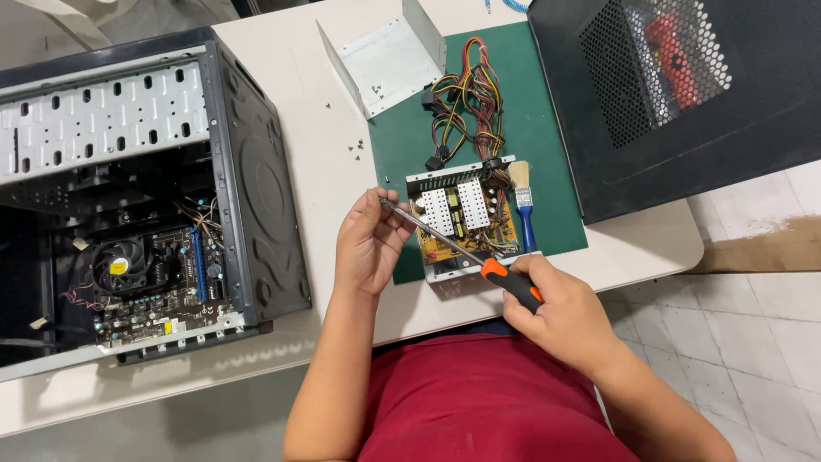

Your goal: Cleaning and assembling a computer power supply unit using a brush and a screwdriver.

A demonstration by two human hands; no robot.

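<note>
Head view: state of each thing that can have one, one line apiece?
Computer case: on its side, panel off, motherboard exposed.
Power supply: opened, circuit board bare.
Metal cover: off, lying apart.
Screwdriver: handle in right hand, tip at left hand fingers.
Brush: lying unused on mat.

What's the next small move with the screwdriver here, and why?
Probably lower the screwdriver tip onto the opened power supply. The right hand grips the orange-black handle; left hand fingers pinch the shaft's tip, which sits above the green mat, left of the board, not on any screw.
</note>
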